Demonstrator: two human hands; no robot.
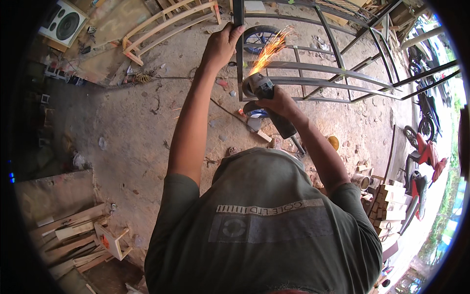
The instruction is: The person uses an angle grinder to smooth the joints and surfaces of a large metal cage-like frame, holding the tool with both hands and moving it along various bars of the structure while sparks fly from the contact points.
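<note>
My left hand (222, 45) is closed around the upright dark bar of a metal frame (338, 73) with curved crossbars that lies ahead of me. My right hand (280, 103) grips a grey angle grinder (262, 88), its body running back under my wrist. The grinder's disc touches the bar just below my left hand, and orange sparks (269, 49) fly up and to the right. My green shirt fills the lower middle of the view.
The ground is bare dusty concrete with scraps and a cable. A wooden frame (166, 24) and a speaker box (63, 22) lie at the far left. Wood offcuts (78, 235) sit at lower left, stacked blocks (387, 206) at right, and motorbikes (426, 157) beyond them.
</note>
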